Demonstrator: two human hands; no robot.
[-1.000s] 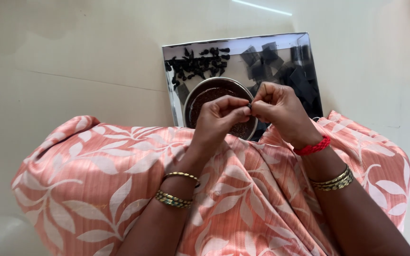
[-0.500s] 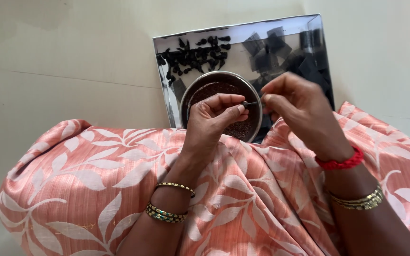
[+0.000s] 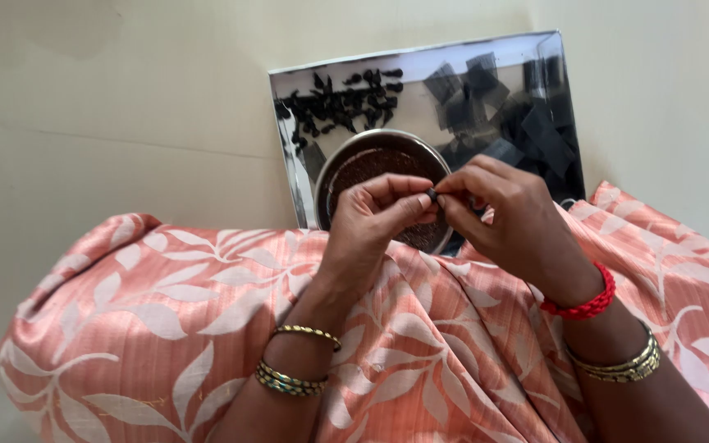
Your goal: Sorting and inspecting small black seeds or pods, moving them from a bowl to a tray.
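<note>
We are pinching a small dark piece (image 3: 432,194) between the fingertips of both hands, the left hand (image 3: 379,215) gripping it from one side with thumb and forefinger and the right hand (image 3: 509,215) meeting it from the other, so the two hands are touching at that point. We are holding it just above the near edge of a round metal bowl (image 3: 375,164) filled with dark brown grains. The bowl is sitting at the near edge of a shiny rectangular tray (image 3: 289,156) lying on the pale floor (image 3: 108,115). Toward the tray's far left corner, a scatter of small black cones (image 3: 338,102) is lying; toward its far right corner, a heap of flat black pieces (image 3: 502,107) is piling up. Our wrists, wearing bangles, are resting over a peach leaf-patterned cloth (image 3: 166,328) across the lap.
</note>
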